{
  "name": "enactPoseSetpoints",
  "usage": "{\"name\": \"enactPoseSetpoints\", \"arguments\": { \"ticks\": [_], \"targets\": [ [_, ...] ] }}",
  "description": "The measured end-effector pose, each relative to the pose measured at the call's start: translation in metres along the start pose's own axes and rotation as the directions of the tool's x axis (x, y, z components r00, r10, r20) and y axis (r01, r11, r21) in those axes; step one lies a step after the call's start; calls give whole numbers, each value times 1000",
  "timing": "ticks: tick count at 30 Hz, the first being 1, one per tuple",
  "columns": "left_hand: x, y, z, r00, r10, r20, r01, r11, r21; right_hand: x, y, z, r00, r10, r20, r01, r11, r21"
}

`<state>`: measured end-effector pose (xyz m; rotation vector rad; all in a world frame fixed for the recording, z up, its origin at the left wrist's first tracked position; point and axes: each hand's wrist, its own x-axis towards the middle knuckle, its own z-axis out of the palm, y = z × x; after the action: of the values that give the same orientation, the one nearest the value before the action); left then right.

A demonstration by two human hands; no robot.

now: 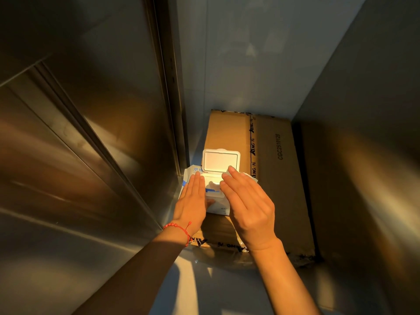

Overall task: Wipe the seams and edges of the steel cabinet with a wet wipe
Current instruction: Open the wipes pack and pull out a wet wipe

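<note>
A wipe is being fetched from the open wet-wipe pack (218,189). The pack is steadied by the flat, straight-fingered left hand (193,198); the right hand (247,201) fingertips reach its opening, and whether they pinch cannot be told. A clean pull seems needed next.

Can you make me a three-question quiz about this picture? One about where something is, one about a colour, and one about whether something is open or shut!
1. Where does the wet wipe pack sit?
A. On the cardboard box
B. On a shelf
C. In a bucket

2. What colour is the bracelet on the left wrist?
A. Green
B. Red
C. Black

3. How is the pack's lid?
A. Shut
B. Torn off
C. Flipped open

Answers:
1 A, the pack rests on top of the cardboard box.
2 B, red beads and cord circle the wrist behind the left hand.
3 C, the white lid stands up behind the opening, where the right hand reaches.
</note>
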<state>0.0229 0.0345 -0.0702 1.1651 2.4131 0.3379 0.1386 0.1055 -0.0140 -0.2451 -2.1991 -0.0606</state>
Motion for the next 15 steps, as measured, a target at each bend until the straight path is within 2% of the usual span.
{"name": "enactPoseSetpoints", "arguments": {
  "ticks": [15],
  "targets": [
    [0, 3, -1, 1000, -26, -16, 24, 995, -97, 13, 5, -7, 998, -4, -57, 4, 1000, -1]
  ]
}}
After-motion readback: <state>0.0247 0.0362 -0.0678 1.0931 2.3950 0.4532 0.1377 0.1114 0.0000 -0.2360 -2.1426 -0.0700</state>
